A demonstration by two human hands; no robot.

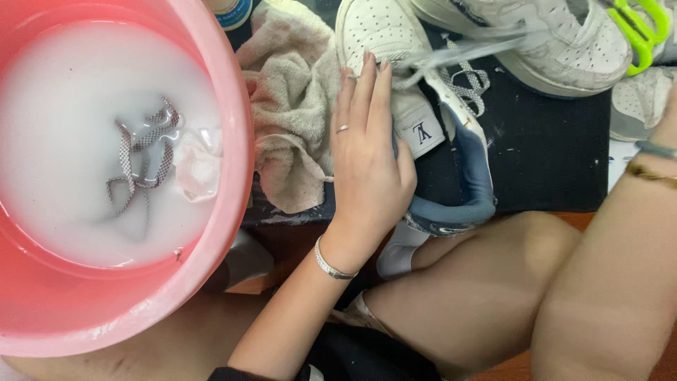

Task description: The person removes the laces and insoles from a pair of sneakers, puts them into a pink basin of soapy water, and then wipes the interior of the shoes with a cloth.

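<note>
pink plastic basin sits on the left, full of milky water with a patterned shoelace floating in it and a pale bit of cloth beside the lace. just right of the basin there's a beige towel bunched on a dark mat. the left hand lies flat on a white and blue sneaker, fingers stretched out straight and close together, thumb tucked by the tongue, so it's pressing the shoe down, not gripping it. a lace blurs across the top of the sneaker. the right hand is out of frame, only its wrist with bracelets shows at the right edge, so can't tell what its fingers are doing. another white sneaker lies behind.
</note>
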